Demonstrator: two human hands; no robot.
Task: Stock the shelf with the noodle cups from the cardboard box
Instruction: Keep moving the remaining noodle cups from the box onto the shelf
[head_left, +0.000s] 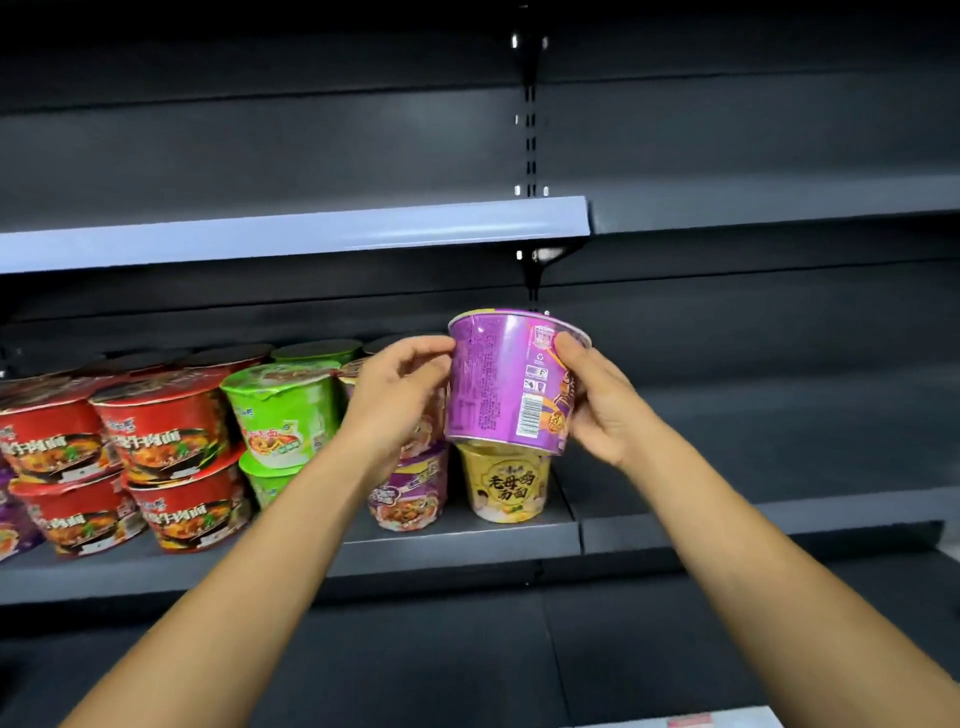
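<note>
Both grips, L hand (400, 387) & R hand (602, 410), clamp purple cup (498, 384) atop yellow cup (506, 486); dark shelf (467, 540).

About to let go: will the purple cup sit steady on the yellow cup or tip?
Probably tippy: the purple cup is tilted, its narrow base over the yellow cup. Its glossy wrap looks slippery. Likely light, so a nudge could topple it; keep left hand and right hand steadying.
</note>
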